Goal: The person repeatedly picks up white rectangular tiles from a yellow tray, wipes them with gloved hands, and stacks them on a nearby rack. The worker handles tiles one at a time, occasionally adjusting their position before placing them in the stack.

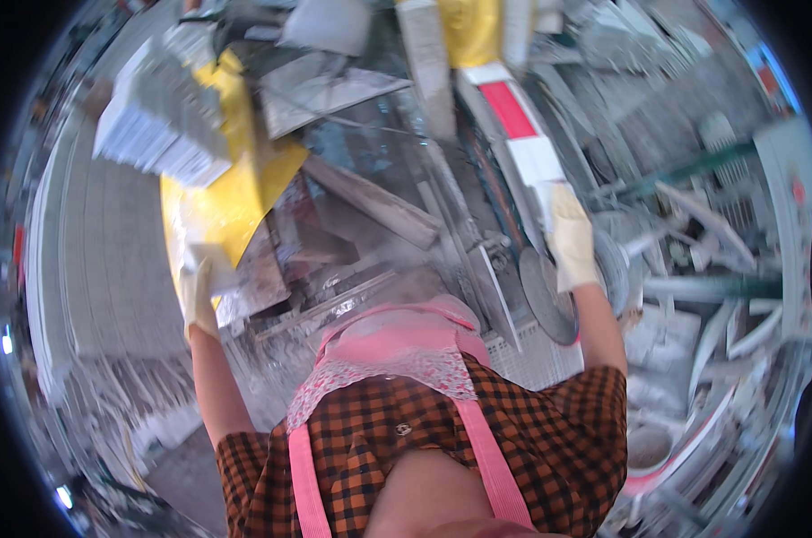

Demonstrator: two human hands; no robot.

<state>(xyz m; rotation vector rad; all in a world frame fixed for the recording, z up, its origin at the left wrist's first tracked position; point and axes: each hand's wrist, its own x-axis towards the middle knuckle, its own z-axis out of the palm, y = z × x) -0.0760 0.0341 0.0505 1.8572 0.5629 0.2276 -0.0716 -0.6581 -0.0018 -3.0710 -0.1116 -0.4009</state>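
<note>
While both gloved hands are stretched out over a dusty bench [361, 296], the left hand [197, 300] is seen at the near left, its fingers closed on the near edge of a pale tile piece [210, 260] lying beside a yellow sheet [235, 202]. The right hand [573, 238] is laid at the right, fingers held together and extended flat against the near end of a long white strip with a red patch [513, 121], which runs away toward the far side. Just beside and below that hand a round grey saw blade [549, 300] is seen, with a rail [464, 242] running to its left. A stack of white tiles [155, 117] is set at the far left, partly on the yellow sheet. A grey slab [374, 204] lies slantwise in the middle of the bench. Pale offcuts [720, 332] are heaped at the right.
</note>
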